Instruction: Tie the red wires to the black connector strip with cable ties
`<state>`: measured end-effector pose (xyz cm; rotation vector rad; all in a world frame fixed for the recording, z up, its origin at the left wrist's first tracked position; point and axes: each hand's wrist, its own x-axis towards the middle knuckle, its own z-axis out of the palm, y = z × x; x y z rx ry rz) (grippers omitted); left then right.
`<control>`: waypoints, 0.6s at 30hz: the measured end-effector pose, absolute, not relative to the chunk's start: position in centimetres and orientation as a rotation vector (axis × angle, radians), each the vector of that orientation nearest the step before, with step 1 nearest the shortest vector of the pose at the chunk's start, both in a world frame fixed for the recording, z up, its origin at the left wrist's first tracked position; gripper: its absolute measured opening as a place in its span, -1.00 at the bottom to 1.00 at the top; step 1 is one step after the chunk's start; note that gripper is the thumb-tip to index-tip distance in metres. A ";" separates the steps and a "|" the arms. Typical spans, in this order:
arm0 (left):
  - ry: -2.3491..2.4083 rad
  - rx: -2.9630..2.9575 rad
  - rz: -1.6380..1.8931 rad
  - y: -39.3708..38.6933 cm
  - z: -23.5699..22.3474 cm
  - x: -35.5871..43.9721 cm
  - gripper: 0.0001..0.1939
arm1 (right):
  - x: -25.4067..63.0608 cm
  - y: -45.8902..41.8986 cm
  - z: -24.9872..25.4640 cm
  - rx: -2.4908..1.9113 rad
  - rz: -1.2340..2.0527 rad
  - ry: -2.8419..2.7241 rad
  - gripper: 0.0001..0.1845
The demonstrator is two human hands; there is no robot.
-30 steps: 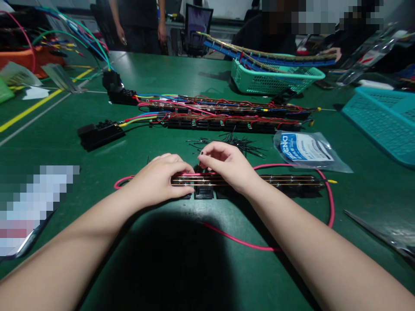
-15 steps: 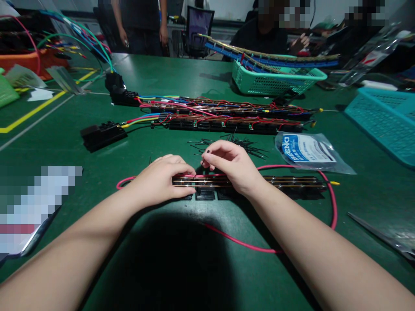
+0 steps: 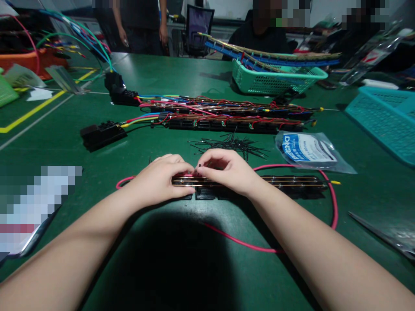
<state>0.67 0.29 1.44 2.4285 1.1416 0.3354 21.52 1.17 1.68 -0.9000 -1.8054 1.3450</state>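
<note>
A long black strip assembly with copper-coloured bars (image 3: 288,182) lies across the table in front of me. My left hand (image 3: 165,179) grips its left part between thumb and fingers. A pinch of my right hand (image 3: 227,170) holds a thin black cable tie (image 3: 199,166) at the strip's back edge, close to the left fingertips. The tie's lower end is hidden behind the fingers and strip. A red wire (image 3: 334,207) runs along the strip and loops around its right end onto the table.
Behind my hands lie a pile of black cable ties (image 3: 240,144) and a plastic bag (image 3: 308,149). Two wired strips (image 3: 227,123) stretch farther back. Scissors (image 3: 382,235) rest at right, near a blue basket (image 3: 385,116). A green basket (image 3: 279,82) stands at the back, with people beyond.
My right hand has moved slightly left and down with the cable tie, closer to the strip and my left fingertips. My left hand has stayed in place.
</note>
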 end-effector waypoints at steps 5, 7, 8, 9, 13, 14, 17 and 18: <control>1.141 2.424 0.351 0.4 1.3 0.6 -0.68 | 21.7 1.2 1.9 -0.879 1.230 -1.930 -0.91; 1.140 2.420 0.353 0.3 1.3 0.5 -0.69 | 21.7 1.2 2.0 -0.875 1.224 -1.962 -0.95; 1.137 2.419 0.355 0.3 1.4 0.5 -0.69 | 21.7 1.1 2.0 -0.872 1.225 -1.976 -0.96; 1.131 2.420 0.359 0.3 1.4 0.6 -0.70 | 21.7 1.1 2.0 -0.868 1.228 -1.987 -0.97; 1.095 2.433 0.366 0.3 1.6 0.6 -0.72 | 21.8 1.0 2.0 -0.856 1.258 -2.030 -0.97; 1.087 2.442 0.363 0.3 1.6 0.6 -0.73 | 21.8 0.9 2.0 -0.857 1.261 -2.045 -0.97; 1.073 2.464 0.338 0.5 1.6 0.6 -0.74 | 21.7 0.9 1.9 -0.873 1.238 -2.098 -0.97; 1.075 2.467 0.330 0.5 1.5 0.6 -0.74 | 21.7 0.8 1.9 -0.878 1.224 -2.116 -0.97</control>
